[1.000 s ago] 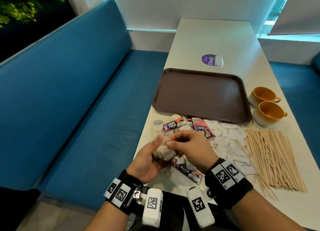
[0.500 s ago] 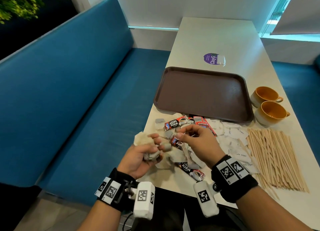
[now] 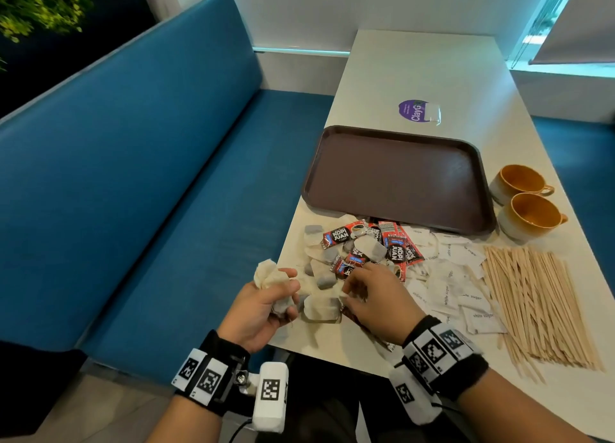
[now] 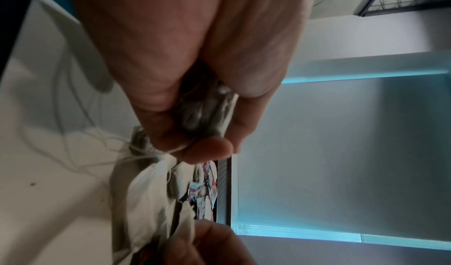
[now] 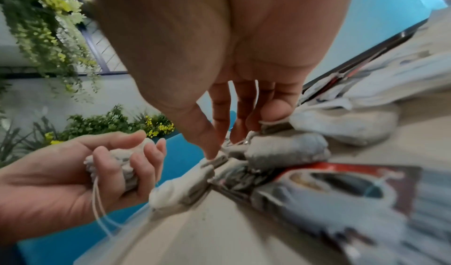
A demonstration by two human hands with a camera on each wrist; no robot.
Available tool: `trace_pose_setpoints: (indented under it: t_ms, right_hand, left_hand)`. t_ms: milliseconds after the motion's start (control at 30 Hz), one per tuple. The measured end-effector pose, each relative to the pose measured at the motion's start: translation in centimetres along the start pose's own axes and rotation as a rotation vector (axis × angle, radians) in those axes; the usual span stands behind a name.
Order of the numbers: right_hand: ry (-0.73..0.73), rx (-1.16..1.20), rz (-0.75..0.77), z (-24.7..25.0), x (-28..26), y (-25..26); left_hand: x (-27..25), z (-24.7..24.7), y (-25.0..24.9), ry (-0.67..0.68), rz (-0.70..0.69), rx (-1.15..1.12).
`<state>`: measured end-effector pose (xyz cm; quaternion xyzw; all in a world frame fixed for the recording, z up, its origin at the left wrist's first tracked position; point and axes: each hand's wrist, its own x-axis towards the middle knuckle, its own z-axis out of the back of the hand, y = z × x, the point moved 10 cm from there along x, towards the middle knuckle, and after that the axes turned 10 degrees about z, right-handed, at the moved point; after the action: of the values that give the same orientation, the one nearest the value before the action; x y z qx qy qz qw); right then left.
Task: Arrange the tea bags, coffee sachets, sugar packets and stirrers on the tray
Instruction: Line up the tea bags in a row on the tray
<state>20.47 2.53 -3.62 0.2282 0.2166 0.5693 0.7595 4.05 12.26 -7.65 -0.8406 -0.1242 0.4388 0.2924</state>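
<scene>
Our left hand [image 3: 263, 304] grasps a bunch of tea bags [image 3: 270, 276] beside the table [image 3: 416, 73]; our right hand [image 3: 379, 298] pinches a tea bag [image 5: 214, 161] in the pile before the tray [image 3: 396, 176].

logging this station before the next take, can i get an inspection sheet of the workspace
surface: pale table, far half bare but for a purple sticker
tray: brown tray, nothing on it
job's things: tea bags, coffee sachets and sugar packets mixed in a pile before the tray; stirrers in a loose heap at right
clutter: two orange cups beside the tray
hands: left hand grips a bunch of tea bags; right hand reaches into the pile, fingertips on a tea bag
cables: nothing seen on the table; tea bag strings hang from the left hand
surroundings: blue bench, plants
</scene>
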Motion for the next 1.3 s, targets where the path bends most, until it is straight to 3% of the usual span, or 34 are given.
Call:
trace_pose_setpoints:
  t_ms: [133,233,300,400,500,600,800,1033,1200,1300]
  right_hand:
    - [-0.17,0.331,-0.13,2.3,-0.3,-1.5]
    - [-0.359,0.609,-0.131,4.5,-0.9,-1.4]
    - [-0.378,0.69,-0.122,4.8,-0.9,-1.1]
    - [-0.135,0.727,-0.068,2.4,0.2,0.5]
    - [0.146,0.394,0.041,-0.6,1.3,2.7]
    - [0.229,0.15,0.096,-2.5,2.4,3.9]
    - [0.287,-0.076,0.167,-4.1,2.8,5.3]
    - [0.044,0.251,0.015,-1.4,2.1,3.1]
    - [-0.264,0.553,0.018,3.2,1.0,2.0]
    - [-0.325,0.829,-0.001,4.1,0.8,1.7]
  left_hand:
    - [-0.1,-0.8,0.3,0.002,-0.007,0.025]
    - [-0.1,-1.0,0.2,0.003,-0.021,0.016]
    - [-0.2,-0.6,0.1,-0.018,-0.034,0.014]
    - [-0.1,0.5,-0.2,-0.053,-0.042,-0.024]
    - [-0.1,1.5,-0.3,-0.078,-0.045,-0.076]
    - [-0.3,2.0,-0.4,-0.087,-0.048,-0.084]
    - [-0.5,2.8,-0.2,-0.098,-0.037,-0.078]
    - [-0.4,2.5,-0.2,-0.072,-0.043,-0.074]
    - [-0.7,1.2,-0.5,-0.001,-0.076,-0.089]
    - [-0.9,-0.3,-0.2,0.053,-0.075,-0.125]
